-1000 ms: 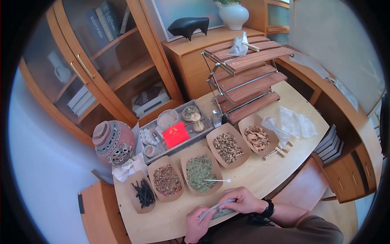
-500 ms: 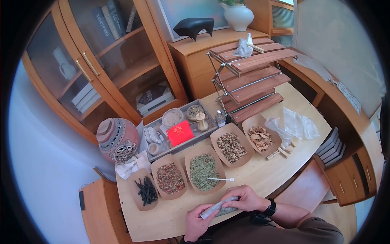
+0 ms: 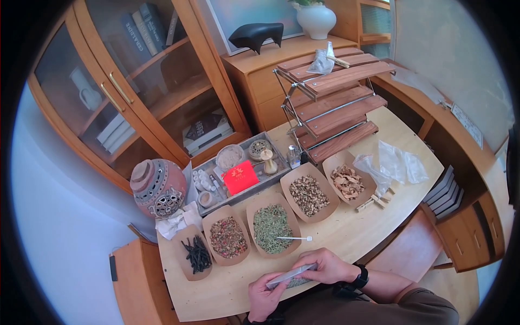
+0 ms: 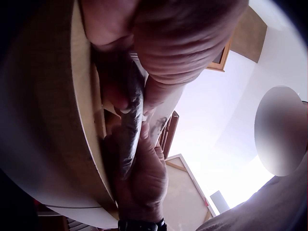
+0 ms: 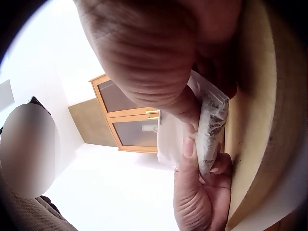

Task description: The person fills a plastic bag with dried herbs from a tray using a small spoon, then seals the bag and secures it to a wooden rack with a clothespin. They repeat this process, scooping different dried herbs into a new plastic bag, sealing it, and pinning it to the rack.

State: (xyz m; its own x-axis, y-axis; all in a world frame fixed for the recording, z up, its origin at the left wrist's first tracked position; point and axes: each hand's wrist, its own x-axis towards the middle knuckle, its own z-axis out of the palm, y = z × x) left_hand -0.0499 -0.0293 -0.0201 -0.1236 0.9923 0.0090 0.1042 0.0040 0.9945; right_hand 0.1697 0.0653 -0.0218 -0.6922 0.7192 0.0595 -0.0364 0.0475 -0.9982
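Close to the table's front edge, a small clear plastic bag (image 3: 292,275) with green dried herb inside is held between both hands. The left hand (image 3: 264,299) pinches its left end between thumb and fingers. At the other end the right hand (image 3: 326,266), with a black watch at the wrist, grips the bag too. In the right wrist view, thumbs press against the flat side of the bag (image 5: 208,137), with fingers behind it. The left wrist view shows the bag (image 4: 132,127) edge-on between the hands. Just beyond lies a paper tray of green herb (image 3: 250,219) with a white stick (image 3: 292,238) across it.
More paper trays hold dark strips (image 3: 196,255), reddish mixed petals (image 3: 228,237), brown pieces (image 3: 309,195) and pale chips (image 3: 346,182). Behind stand a grey tray (image 3: 219,204) with a red packet (image 3: 240,177) and a wooden tiered rack (image 3: 346,103). Clear bags (image 3: 398,162) and clothespins (image 3: 376,200) lie at right.
Both hands keep their hold while the bag's upper part tilts and flattens between the fingers. The head view has shifted slightly; the trays and the rack stay put.
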